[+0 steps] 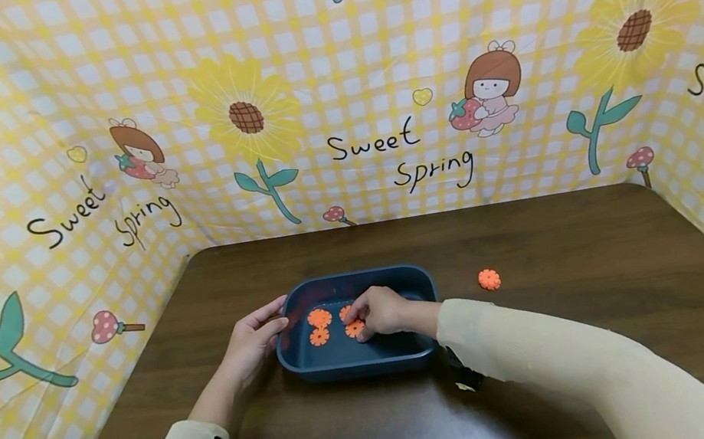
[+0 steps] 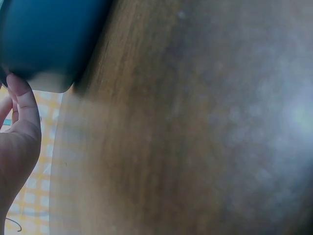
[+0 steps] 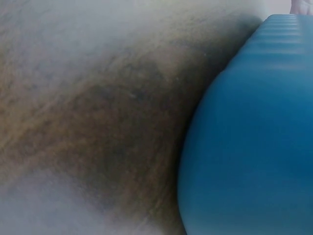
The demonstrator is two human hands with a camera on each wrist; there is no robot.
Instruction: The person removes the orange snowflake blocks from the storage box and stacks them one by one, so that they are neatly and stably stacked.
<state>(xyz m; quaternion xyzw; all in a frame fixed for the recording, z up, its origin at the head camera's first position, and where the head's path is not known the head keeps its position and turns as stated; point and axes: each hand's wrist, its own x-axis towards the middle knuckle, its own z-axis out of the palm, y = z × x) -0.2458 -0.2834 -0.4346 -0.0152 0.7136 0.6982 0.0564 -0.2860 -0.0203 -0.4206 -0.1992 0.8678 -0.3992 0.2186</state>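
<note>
Inside the dark-blue, rounded rectangular tray (image 1: pixel 366 365), your right hand (image 1: pixel 383 310) pinches an orange, flower-shaped disc (image 1: pixel 355 330). Your left hand (image 1: pixel 249 349) holds the tray's left rim.

Blue tray (image 1: pixel 363 368), orange disc (image 1: pixel 489 279) on table (image 1: pixel 536 231)

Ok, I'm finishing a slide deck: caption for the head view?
Left grip holding a blue tray, right grip at the orange discs inside, with one more disc on the wooden table.
</note>
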